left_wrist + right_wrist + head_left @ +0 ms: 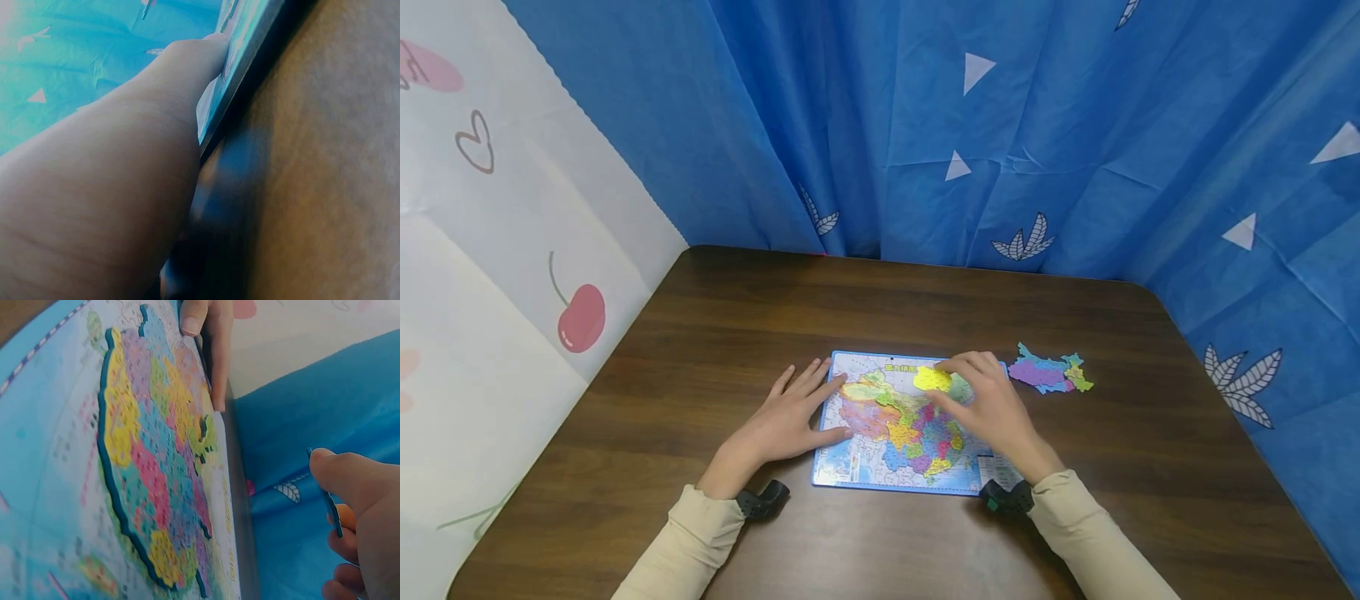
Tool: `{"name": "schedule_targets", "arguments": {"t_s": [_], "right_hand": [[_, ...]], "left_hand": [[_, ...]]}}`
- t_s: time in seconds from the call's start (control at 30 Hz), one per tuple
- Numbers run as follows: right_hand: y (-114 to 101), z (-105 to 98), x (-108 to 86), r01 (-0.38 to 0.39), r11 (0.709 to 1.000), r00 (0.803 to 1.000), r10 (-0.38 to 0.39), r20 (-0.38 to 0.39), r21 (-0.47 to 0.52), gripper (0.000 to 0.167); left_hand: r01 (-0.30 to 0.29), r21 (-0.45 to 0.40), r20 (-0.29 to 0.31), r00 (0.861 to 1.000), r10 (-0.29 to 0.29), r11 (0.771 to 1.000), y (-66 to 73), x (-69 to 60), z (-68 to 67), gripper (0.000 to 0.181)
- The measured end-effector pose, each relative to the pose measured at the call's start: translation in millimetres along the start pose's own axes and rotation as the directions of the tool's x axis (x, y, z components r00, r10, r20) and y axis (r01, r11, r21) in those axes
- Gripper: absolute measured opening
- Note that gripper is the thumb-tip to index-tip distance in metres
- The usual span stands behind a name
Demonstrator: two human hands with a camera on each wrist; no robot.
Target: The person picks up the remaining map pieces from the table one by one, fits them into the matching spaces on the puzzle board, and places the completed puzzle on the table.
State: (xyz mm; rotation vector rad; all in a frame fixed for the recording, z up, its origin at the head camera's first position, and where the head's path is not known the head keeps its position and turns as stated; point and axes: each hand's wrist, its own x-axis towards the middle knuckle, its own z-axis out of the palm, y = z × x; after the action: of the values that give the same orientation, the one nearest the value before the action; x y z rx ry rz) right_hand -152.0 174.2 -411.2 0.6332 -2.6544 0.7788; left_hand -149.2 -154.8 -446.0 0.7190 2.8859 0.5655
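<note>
A map puzzle board point(835, 472) with a blue border lies on the table, with many coloured pieces fitted in its middle. My left hand point(784, 423) rests on the board's left edge, fingers spread and fairly straight; its thumb point(187, 65) touches the board in the left wrist view. Above the upper part of the board, my right hand point(996, 414) pinches a yellow puzzle piece point(929, 379) between thumb and fingers. In the right wrist view that puzzle piece point(327, 499) appears edge-on, thin and dark, held apart from the board.
Several loose puzzle pieces point(1039, 372), purple, blue, green and yellow, lie on the dark wooden table point(745, 308) just right of the board's upper corner. A blue curtain point(865, 125) hangs behind the table, and a white printed one point(512, 217) hangs at the left.
</note>
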Motion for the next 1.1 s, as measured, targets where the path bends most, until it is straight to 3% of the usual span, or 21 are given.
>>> {"name": "schedule_targets", "arguments": {"t_s": [0.8,1.1], "right_hand": [[-21,37,2.7,0.055,0.997,0.998,-0.057,0.036,0.044,0.041],[-25,44,1.7,0.009,0.998,0.994,-0.015,0.107,0.057,0.043]], "left_hand": [[-0.005,0.018,-0.005,1.0,0.005,1.0,0.6,-0.3,-0.2,0.091],[0.0,0.018,0.001,1.0,0.0,1.0,0.9,-0.3,-0.2,0.091]]}}
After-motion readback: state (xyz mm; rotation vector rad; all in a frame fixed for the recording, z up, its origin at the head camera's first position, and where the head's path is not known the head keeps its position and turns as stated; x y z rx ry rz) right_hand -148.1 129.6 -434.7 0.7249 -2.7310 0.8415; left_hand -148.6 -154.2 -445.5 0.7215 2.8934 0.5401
